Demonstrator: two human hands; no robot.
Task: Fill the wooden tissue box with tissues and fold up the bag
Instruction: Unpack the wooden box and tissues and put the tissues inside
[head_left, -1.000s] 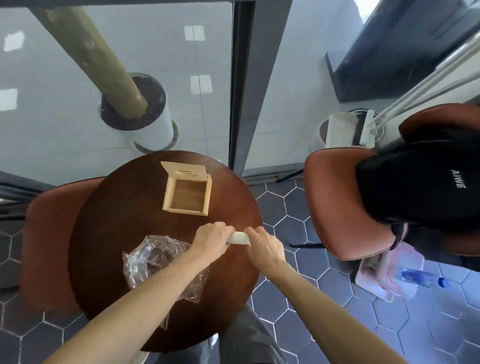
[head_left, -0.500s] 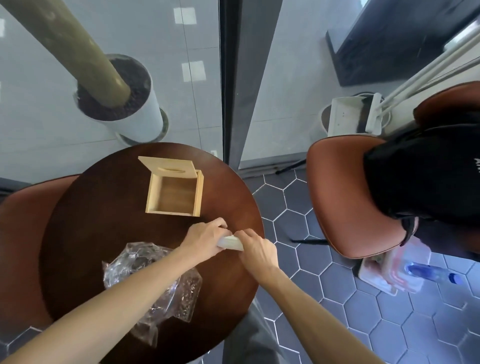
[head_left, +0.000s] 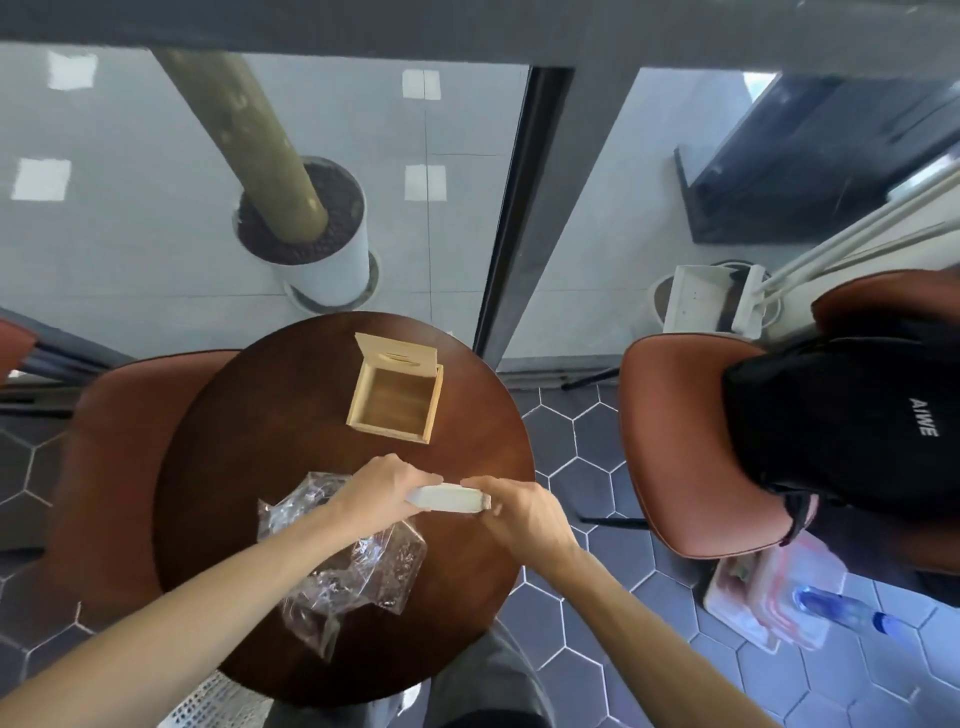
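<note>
An open wooden tissue box (head_left: 396, 397) stands on the far side of the round dark table (head_left: 249, 441), lid tilted back, inside bare. Above the table's near right part I hold a white stack of tissues (head_left: 448, 498) edge-on between both hands. My left hand (head_left: 382, 488) grips its left end, my right hand (head_left: 524, 514) its right end. A crumpled clear plastic bag (head_left: 358, 561) lies on the table under my left forearm, partly hidden by it.
A brown chair (head_left: 109, 467) stands left of the table, another brown chair (head_left: 685, 447) with a black bag (head_left: 852, 415) on the right. A potted trunk (head_left: 306, 228) sits beyond the glass. A water bottle (head_left: 841, 613) and plastic container lie on the hexagon-tiled floor.
My hands have drawn slightly apart along the tissue stack, showing more of its white length. The camera view shifted; box and bag stay put on the table.
</note>
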